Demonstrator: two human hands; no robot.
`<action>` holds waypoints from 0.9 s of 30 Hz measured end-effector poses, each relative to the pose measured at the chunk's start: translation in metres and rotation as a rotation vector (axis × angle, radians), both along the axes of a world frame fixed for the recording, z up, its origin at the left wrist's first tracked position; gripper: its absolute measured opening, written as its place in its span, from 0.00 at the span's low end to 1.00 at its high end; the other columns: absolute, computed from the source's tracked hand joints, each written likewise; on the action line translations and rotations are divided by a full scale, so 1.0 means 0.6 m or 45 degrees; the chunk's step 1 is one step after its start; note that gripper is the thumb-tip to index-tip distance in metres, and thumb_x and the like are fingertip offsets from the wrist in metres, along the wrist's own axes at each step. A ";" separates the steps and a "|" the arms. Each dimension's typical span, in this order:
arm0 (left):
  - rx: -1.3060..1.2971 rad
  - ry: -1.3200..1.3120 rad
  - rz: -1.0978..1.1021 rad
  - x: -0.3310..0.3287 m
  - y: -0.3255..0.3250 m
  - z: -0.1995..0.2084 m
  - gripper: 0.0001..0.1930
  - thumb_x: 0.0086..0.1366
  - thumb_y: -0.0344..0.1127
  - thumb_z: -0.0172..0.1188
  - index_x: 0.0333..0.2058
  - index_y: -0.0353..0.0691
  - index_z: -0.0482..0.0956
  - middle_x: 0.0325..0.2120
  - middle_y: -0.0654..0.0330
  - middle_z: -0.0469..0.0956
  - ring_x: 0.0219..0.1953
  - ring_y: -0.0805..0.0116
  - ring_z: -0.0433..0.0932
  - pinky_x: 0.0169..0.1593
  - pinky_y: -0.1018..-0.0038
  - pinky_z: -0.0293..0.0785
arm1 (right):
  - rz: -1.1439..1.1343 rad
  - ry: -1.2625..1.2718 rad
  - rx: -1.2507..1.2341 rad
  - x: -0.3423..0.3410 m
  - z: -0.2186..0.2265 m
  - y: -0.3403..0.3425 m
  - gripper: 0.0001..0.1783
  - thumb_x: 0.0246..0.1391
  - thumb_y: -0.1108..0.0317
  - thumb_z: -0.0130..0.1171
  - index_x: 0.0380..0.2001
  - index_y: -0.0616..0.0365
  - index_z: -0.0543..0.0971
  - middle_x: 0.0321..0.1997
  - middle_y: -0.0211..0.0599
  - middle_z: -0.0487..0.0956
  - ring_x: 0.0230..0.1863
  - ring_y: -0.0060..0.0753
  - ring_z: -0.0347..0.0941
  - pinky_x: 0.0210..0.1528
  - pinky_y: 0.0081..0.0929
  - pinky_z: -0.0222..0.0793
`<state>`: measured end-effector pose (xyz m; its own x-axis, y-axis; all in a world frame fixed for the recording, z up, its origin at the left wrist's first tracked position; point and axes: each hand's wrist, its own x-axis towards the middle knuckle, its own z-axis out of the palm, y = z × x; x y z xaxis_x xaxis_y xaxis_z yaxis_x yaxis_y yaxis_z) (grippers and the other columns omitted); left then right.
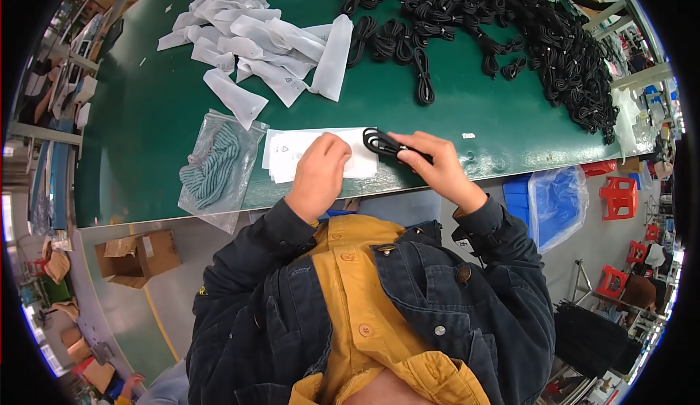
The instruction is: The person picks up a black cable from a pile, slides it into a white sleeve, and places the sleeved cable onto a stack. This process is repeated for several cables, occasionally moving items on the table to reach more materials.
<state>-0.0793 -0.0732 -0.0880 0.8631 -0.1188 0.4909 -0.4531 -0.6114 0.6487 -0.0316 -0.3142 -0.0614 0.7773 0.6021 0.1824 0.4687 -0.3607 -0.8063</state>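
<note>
A coiled black cable (380, 142) is in my right hand (440, 166), pinched between thumb and fingers. Its looped end points left, over the right end of a small stack of flat white bags (284, 153) at the table's near edge. My left hand (321, 172) lies over the middle of this stack. Its fingers are curled together, with the tips at the top white bag; exactly how they grip it is partly hidden.
On the green table (306, 117), filled white bags (240, 33) are heaped at the far left, black cable bundles (467, 4) at the far right. A clear bag with blue-grey yarn (215, 164) lies left of the stack. A lined blue bin (543, 204) stands beyond the right edge.
</note>
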 end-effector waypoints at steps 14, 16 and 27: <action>-0.226 0.123 -0.208 -0.009 -0.001 0.010 0.07 0.58 0.19 0.58 0.35 0.35 0.75 0.34 0.54 0.75 0.36 0.52 0.74 0.40 0.66 0.72 | -0.133 1.231 -0.005 0.006 0.013 0.018 0.15 0.60 0.68 0.62 0.49 0.60 0.82 0.27 0.34 0.76 0.27 0.27 0.70 0.31 0.26 0.67; -0.133 0.002 -0.275 -0.007 -0.001 0.014 0.07 0.57 0.19 0.58 0.34 0.35 0.74 0.35 0.54 0.75 0.37 0.52 0.74 0.41 0.66 0.72 | -0.084 1.380 0.136 0.014 -0.006 0.012 0.14 0.61 0.68 0.61 0.49 0.60 0.82 0.28 0.32 0.76 0.27 0.26 0.70 0.32 0.22 0.67; -0.190 0.074 -0.175 0.038 -0.002 0.067 0.05 0.60 0.22 0.60 0.34 0.36 0.73 0.39 0.56 0.76 0.44 0.58 0.74 0.48 0.70 0.72 | -0.172 0.194 0.400 0.010 0.014 0.050 0.17 0.57 0.71 0.66 0.49 0.61 0.76 0.44 0.36 0.74 0.39 0.26 0.71 0.41 0.20 0.69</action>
